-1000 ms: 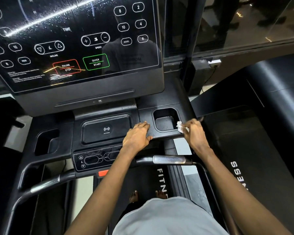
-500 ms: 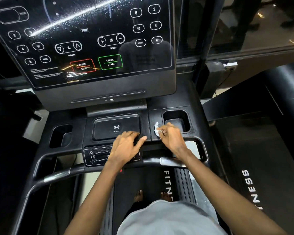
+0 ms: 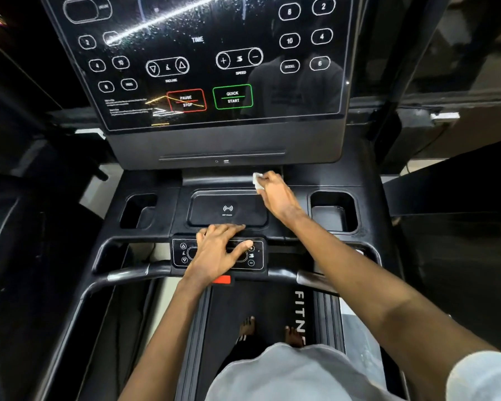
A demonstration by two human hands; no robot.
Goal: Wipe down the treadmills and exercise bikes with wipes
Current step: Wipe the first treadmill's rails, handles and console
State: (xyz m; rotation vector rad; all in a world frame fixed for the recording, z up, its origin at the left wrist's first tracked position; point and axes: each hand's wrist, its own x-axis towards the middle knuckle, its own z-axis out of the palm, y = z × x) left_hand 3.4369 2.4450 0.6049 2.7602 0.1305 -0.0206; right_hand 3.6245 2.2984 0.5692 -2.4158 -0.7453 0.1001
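Head view: right hand [image 3: 275,192] pinches wipe [image 3: 257,181] at its fingertips

The person wears a plain light grey short-sleeved shirt [image 3: 287,374] of soft fabric, hanging loose at the front. Its right sleeve [image 3: 483,377] looks paler, almost white, and ends above the elbow. Both forearms are bare from there down, and so are the left hand [image 3: 217,253] and the right hand [image 3: 275,195]. Below the shirt hem show dark trousers [image 3: 243,353] with thin white stripes [image 3: 241,338] near the left ankle. The left foot [image 3: 247,325] and right foot [image 3: 294,337] are bare, toes showing.
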